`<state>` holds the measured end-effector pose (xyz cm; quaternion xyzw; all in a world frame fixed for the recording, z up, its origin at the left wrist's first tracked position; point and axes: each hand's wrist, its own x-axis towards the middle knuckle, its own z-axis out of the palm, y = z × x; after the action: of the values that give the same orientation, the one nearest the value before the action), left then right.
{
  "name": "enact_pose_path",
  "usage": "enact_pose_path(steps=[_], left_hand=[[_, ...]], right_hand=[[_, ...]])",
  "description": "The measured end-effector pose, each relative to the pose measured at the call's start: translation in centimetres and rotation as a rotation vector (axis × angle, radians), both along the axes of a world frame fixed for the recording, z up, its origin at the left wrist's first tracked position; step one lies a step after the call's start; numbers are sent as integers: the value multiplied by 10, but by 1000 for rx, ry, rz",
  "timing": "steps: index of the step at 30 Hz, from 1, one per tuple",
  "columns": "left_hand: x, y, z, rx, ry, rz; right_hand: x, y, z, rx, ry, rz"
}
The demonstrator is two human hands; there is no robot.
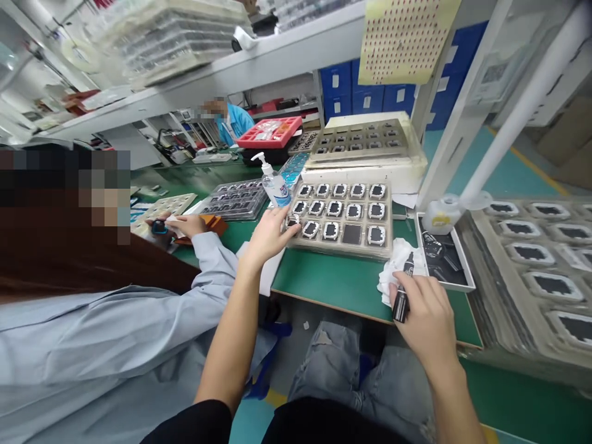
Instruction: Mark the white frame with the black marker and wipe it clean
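My left hand point(271, 233) reaches to the left edge of a clear tray point(342, 242) filled with several small square parts, its fingertips pinching one part point(292, 220) at the tray's left side. One pocket of the tray holds a flat dark square. My right hand point(423, 311) rests on the green table point(333, 283), fingers wrapped round a black marker pen point(402, 293) and pressing on a crumpled white cloth point(393, 265).
A pump bottle point(275, 184) stands left of the tray. A stack of trays point(365, 145) sits behind it, and more trays point(536, 271) lie at the right. A black tray point(444, 256) with small items is beside the cloth. A co-worker in a grey shirt point(92, 333) sits close at my left.
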<state>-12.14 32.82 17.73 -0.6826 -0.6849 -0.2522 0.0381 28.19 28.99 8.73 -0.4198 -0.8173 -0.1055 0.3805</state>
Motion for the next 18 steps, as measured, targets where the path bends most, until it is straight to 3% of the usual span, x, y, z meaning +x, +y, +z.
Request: enact_pose_path(steps=[5,11,13,15,18], left_hand=[[3,0,-11,23,-22,8],[22,-5,-3,177,-101,-11],[50,-23,-6,250,-159,-48],[95,-55,-20,277,-211,-134],[175,-113,-65,163,-218,-394]], right_hand=[[0,3,-2,32,-7,-23],[2,7,-6,49,-8,-13],[2,8,-7,55,-3,-11],[3,7,-7,59,4,-11],[3,6,-8,62,5,-10]])
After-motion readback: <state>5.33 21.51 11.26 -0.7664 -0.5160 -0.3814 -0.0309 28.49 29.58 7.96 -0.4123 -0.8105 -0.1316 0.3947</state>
